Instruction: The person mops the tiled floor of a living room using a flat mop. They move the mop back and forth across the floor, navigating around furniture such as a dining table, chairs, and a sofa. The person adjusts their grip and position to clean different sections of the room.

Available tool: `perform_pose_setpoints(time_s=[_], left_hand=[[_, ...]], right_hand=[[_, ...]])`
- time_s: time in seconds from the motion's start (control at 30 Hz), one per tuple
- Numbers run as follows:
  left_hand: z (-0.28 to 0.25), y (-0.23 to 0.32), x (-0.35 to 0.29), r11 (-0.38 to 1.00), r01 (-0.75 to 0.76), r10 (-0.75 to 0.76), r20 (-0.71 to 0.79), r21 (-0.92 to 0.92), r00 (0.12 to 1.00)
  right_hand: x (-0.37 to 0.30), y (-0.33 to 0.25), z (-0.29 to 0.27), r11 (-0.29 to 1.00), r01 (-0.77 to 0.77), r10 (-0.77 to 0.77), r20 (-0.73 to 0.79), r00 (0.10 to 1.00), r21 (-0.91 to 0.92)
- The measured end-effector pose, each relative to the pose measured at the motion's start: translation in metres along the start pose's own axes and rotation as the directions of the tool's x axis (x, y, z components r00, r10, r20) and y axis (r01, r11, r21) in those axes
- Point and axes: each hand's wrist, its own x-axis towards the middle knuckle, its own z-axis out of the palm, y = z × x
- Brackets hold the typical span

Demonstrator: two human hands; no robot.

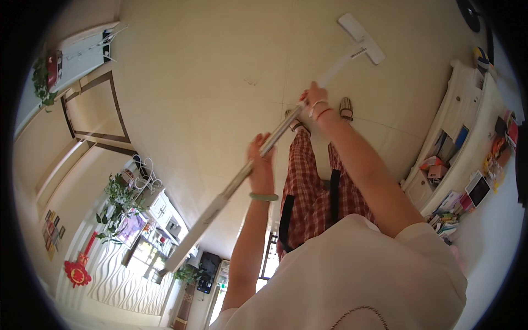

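Observation:
A flat mop [239, 179] slants across the view, its pole running from the lower left to the upper right. Its white rectangular head [352, 27] lies flat on the tiled floor ahead of my feet, to the right. Lower down the pole, nearer the head, my right hand [315, 98] is closed round it; a red and a pale band circle that wrist. My left hand [260, 160] grips the metal pole farther up, with a green bangle on the wrist. Beyond it, the thick white handle end [190, 242] sticks out past my left forearm.
Beige floor tiles [209, 66] spread around my striped slippers [346, 109]. A white cabinet [448, 129] with books and boxes stands along the right. On the left are a framed doorway [99, 107], a leafy plant [118, 203] and a white wire stand [146, 173]. Dark specks [250, 83] mark the floor.

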Motion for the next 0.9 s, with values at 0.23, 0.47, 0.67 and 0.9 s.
perform_pose_setpoints(time_s=[0.23,0.47,0.67,0.9], left_hand=[[0.116,0.028,-0.105,0.543,-0.38,-0.304,0.597,0.749,0.742],[0.16,-0.012,-0.026,0.147,0.1,-0.668,0.024,0.984,0.744],[0.145,-0.021,-0.022,0.249,0.554,-0.891,-0.037,0.794,0.453],[0.016,0.073,-0.013,0.12,0.567,-0.858,-0.202,0.815,0.472]], right_hand=[[0.024,-0.092,-0.082,0.984,0.124,-0.139,-0.119,0.983,-0.129],[0.008,-0.103,-0.103,0.994,0.09,-0.091,-0.019,0.996,-0.066],[0.006,-0.093,-0.122,0.971,0.224,-0.228,-0.037,0.973,-0.081],[-0.056,0.048,-0.031,0.98,0.167,-0.167,-0.013,0.986,0.112]])
